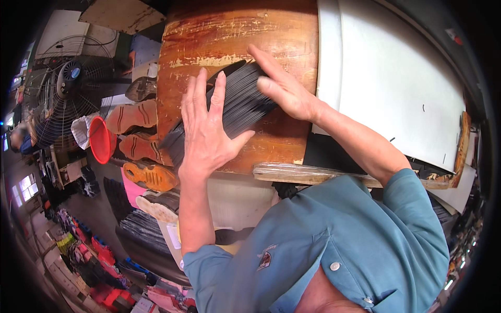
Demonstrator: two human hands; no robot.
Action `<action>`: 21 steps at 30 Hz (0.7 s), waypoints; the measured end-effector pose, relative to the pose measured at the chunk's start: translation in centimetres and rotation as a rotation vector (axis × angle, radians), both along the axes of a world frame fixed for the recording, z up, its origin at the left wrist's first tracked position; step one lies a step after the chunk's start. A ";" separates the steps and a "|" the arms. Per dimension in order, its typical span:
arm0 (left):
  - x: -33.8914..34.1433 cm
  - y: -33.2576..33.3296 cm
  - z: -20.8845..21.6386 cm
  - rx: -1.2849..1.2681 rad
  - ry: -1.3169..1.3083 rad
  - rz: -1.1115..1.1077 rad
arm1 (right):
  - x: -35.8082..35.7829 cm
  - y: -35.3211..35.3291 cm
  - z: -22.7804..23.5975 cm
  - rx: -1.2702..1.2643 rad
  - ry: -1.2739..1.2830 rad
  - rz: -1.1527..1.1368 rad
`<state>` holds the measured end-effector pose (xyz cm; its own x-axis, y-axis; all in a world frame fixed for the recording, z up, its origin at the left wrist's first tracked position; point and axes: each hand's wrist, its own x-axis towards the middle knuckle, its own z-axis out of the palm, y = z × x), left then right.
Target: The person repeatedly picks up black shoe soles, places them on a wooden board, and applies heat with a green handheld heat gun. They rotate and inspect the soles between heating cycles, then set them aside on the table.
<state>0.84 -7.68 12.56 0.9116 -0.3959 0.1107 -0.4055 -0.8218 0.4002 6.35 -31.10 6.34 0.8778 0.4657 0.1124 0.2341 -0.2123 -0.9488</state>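
Observation:
A thick stack of thin black pieces [242, 99], probably shoe-sole shaped, lies slanting on the worn wooden board [235, 31]. One rounded black piece sticks out at its far left side. My left hand [206, 122] rests over the stack's left part, fingers spread and thumb stretched to the right. At the far right end of the stack is my right hand [289, 94], its forefinger reaching past the corner and its thumb apart. Neither hand is closed around anything. The stack's near left end is blurred and partly covered by my left wrist.
A white board [396, 88] lies on the right, with a plastic-wrapped wooden strip [302, 173] along the near edge. Left of the wooden board are reddish sole-shaped pieces [133, 116], an orange one [148, 176], a red bowl [102, 140] and a wire-caged fan [70, 78].

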 end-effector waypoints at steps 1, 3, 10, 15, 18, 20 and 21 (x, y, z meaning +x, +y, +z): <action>0.0 0.1 -0.1 -0.044 0.014 -0.012 | -0.1 -0.5 0.0 -0.088 -0.070 0.063; -0.1 0.2 -0.3 -0.064 -0.014 0.023 | 0.3 -1.4 -0.3 -0.253 -0.165 0.152; -0.5 0.0 -0.9 -0.057 -0.049 0.202 | 2.7 -0.2 -0.4 -0.278 -0.513 0.172; -0.9 0.0 0.8 -0.142 -0.062 0.177 | 2.2 -0.8 2.5 -0.225 -0.466 0.161; -2.1 -0.5 1.1 -0.156 -0.016 0.157 | 1.1 -1.7 2.4 -0.215 -0.470 0.162; -1.7 -1.0 0.2 -0.128 0.006 0.162 | 1.4 -1.9 1.4 -0.257 -0.464 0.173; -1.3 -1.2 -0.4 -0.072 0.022 0.141 | 1.6 -1.7 0.8 -0.351 -0.455 0.198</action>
<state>-0.42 -8.87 12.21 0.9601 -0.2555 0.1136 -0.2786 -0.8387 0.4680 7.97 -32.84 7.10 0.6705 0.6925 0.2663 0.6668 -0.4051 -0.6255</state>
